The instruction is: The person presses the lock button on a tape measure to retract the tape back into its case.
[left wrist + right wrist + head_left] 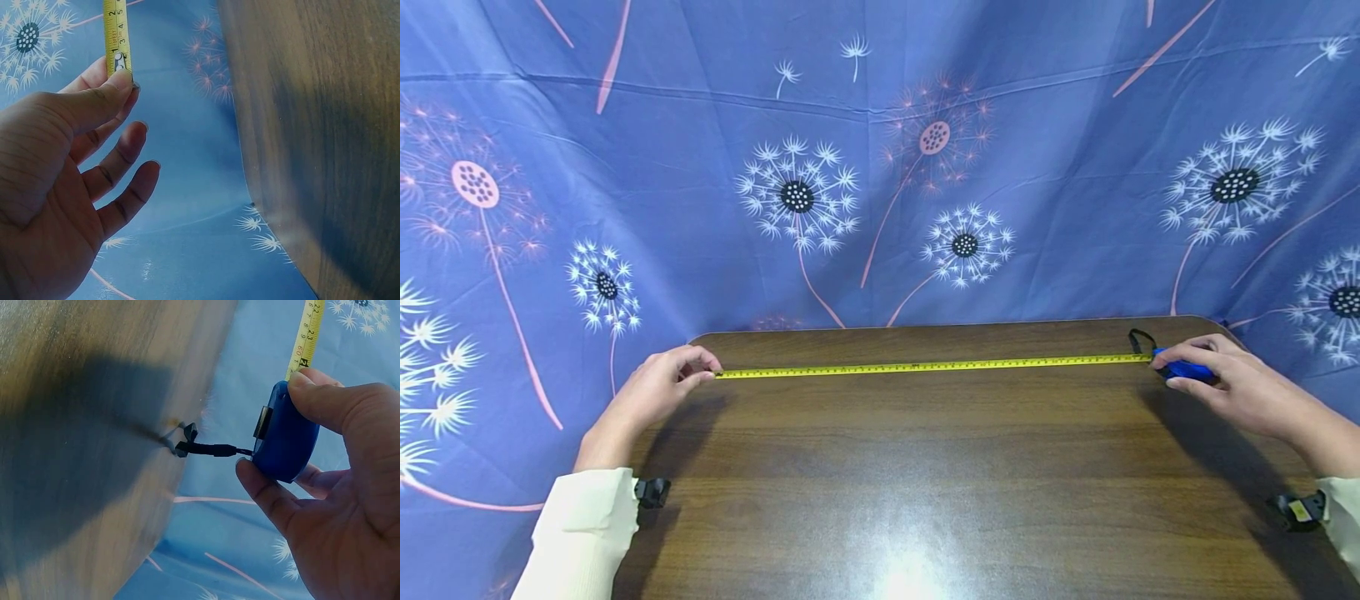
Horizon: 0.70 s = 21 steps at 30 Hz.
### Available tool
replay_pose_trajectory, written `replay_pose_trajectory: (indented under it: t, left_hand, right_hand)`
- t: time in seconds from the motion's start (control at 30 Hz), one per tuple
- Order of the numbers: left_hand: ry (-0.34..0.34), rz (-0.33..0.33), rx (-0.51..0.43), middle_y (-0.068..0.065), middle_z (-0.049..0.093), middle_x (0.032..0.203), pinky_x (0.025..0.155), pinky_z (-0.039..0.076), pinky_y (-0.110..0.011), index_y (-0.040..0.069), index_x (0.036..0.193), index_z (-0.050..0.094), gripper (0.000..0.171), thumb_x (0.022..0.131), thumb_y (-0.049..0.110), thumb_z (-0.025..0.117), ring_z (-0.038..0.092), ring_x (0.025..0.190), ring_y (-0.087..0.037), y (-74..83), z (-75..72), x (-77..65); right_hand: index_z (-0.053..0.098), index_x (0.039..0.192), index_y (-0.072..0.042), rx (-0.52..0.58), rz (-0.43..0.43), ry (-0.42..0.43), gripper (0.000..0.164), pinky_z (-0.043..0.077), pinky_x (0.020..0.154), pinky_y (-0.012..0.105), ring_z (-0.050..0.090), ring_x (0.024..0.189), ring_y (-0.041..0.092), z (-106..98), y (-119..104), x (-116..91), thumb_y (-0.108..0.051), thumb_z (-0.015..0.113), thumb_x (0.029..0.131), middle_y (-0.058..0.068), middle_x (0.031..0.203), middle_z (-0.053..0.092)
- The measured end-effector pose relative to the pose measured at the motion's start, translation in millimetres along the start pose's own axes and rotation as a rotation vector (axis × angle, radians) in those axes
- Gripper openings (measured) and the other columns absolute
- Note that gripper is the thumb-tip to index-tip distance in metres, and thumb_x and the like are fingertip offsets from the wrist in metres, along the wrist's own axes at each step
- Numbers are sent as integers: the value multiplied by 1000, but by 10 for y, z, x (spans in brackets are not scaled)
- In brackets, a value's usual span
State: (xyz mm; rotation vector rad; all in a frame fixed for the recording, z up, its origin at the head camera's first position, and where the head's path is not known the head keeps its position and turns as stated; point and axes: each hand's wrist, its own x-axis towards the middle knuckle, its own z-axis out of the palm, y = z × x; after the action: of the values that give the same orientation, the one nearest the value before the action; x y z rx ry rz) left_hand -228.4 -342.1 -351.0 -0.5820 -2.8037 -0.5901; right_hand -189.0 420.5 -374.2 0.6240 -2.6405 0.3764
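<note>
A yellow tape measure blade stretches straight between the two hands, near the far edge of the wooden table. At its hooked end, the left hand pinches the blade between thumb and index finger; in the left wrist view the other fingers of that hand spread loosely. On the far side, the right hand grips the blue tape measure case. The right wrist view shows the thumb by the mouth of the case, where the blade comes out. A black wrist strap dangles from the case.
The brown wooden table has rounded far corners and a bright glare near its front. Behind it hangs a blue cloth with dandelion prints. Small black devices are worn at both wrists, by the pale sleeves.
</note>
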Motion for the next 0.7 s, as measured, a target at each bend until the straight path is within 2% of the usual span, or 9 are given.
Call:
replay_pose_trajectory:
  t: [0.17, 0.43, 0.7]
  left_hand:
    - [6, 5, 0, 4, 71, 92, 69, 47, -40, 20, 101, 72, 14, 95, 7, 74, 61, 75, -15, -13, 4, -4]
    - [20, 14, -2, 2, 72, 94, 71, 48, -41, 21, 101, 72, 14, 95, 8, 74, 62, 77, -15, -31, 8, -16]
    - [23, 3, -2, 4, 71, 93, 71, 47, -40, 21, 100, 72, 16, 95, 7, 74, 61, 76, -15, -35, -6, -31]
  right_hand:
    - [72, 119, -20, -47, 15, -63, 35, 41, 70, 39, 46, 106, 21, -20, -20, -7, -4, 79, 90, 11, 115, 61]
    - [74, 111, -20, -25, -93, 60, 39, 37, 74, 23, 43, 106, 0, 4, -8, -1, -3, 87, 78, 5, 107, 64]
    - [76, 109, -17, -10, -101, 74, 39, 38, 73, 19, 42, 107, -5, -14, -12, -3, -6, 90, 75, 7, 109, 62]
